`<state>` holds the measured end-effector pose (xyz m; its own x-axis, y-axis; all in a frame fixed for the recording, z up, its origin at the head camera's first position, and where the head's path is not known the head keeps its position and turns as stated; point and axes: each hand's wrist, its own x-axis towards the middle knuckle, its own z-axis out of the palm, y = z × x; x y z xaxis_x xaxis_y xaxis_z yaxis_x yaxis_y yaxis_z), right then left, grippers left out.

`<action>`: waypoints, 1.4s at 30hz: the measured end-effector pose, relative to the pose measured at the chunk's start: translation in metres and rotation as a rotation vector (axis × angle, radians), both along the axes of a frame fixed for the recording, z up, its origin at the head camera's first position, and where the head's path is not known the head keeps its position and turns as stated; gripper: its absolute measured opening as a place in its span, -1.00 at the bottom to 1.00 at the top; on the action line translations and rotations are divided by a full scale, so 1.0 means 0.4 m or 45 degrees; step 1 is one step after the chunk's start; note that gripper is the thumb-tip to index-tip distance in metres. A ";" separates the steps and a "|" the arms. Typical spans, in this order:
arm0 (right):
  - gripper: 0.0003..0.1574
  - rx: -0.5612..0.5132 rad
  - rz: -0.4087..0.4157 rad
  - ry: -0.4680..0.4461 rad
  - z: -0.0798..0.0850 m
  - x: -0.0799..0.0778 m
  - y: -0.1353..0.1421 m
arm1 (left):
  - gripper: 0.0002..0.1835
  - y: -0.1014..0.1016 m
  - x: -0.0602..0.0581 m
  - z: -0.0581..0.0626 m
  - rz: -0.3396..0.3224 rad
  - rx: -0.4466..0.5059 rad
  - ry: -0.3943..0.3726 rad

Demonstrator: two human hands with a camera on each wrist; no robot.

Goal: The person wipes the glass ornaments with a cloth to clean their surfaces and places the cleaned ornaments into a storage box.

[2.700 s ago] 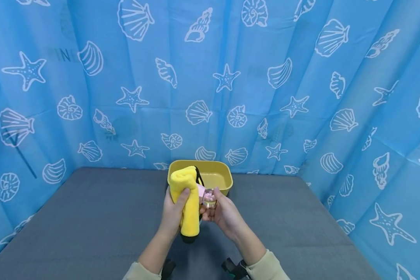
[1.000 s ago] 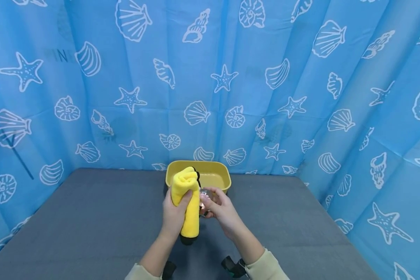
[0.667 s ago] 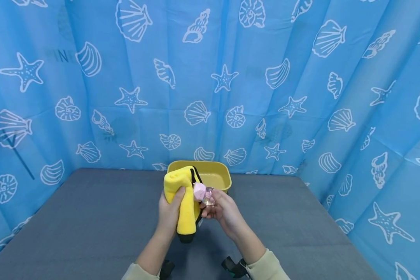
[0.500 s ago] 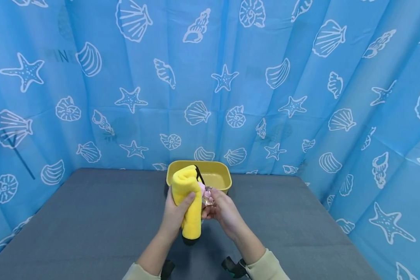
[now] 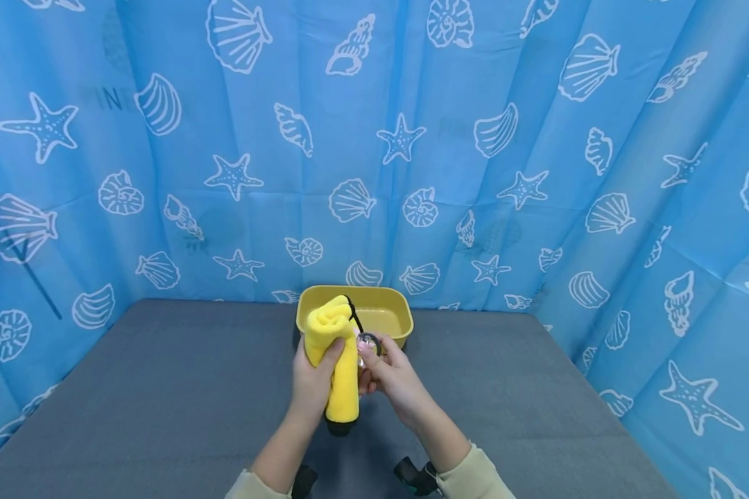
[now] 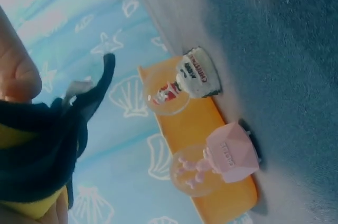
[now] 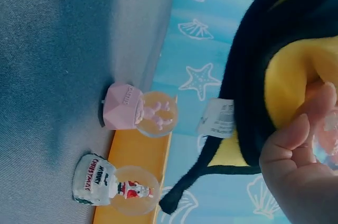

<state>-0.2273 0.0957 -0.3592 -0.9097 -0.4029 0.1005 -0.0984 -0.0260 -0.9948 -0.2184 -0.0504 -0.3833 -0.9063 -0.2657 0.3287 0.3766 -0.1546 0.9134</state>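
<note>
My left hand (image 5: 312, 384) grips a folded yellow towel (image 5: 339, 374) with black edging, held up over the table. Beside it, my right hand (image 5: 396, 378) holds a small clear globe ornament (image 5: 365, 346) with pink inside. The towel's right side lies against or close to that globe, partly covering it. In the right wrist view the curled fingers (image 7: 296, 139) and the globe (image 7: 328, 134) show at the right edge, in front of the towel (image 7: 251, 97) with its white tag (image 7: 216, 118).
A pink-based snow globe (image 6: 232, 152) and a white Christmas snow globe (image 6: 199, 73) stand on the grey table (image 5: 193, 395), hidden in the head view. Behind them is a yellow basin (image 5: 390, 315). A blue shell-print curtain (image 5: 374, 166) encloses the back and sides.
The ornament has been turned in the right hand: its pink base faced the head view earlier, and a dark ring shows now. The towel swung left, then came back in front.
</note>
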 end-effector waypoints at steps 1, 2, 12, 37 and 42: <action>-0.45 -0.002 -0.003 0.002 -0.002 -0.001 0.000 | -0.53 -0.002 0.000 0.000 0.007 0.000 -0.008; -0.46 -0.006 -0.007 -0.002 -0.003 -0.003 0.000 | -0.54 -0.003 -0.001 0.000 0.009 0.005 -0.017; -0.35 -0.263 -0.117 -0.258 -0.009 -0.015 0.015 | -0.50 -0.024 -0.001 0.004 -0.056 0.179 -0.144; -0.41 -0.534 0.309 -0.328 -0.018 -0.019 0.028 | -0.47 -0.001 0.004 -0.007 -0.140 0.202 -0.079; -0.41 -0.610 0.337 -0.355 -0.017 -0.019 0.035 | -0.45 -0.011 0.004 -0.006 -0.136 0.258 -0.133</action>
<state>-0.2350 0.1096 -0.3661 -0.8033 -0.5873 0.0991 0.2344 -0.4647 -0.8539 -0.2168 -0.0547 -0.3856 -0.9589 -0.2177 0.1819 0.2538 -0.3724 0.8927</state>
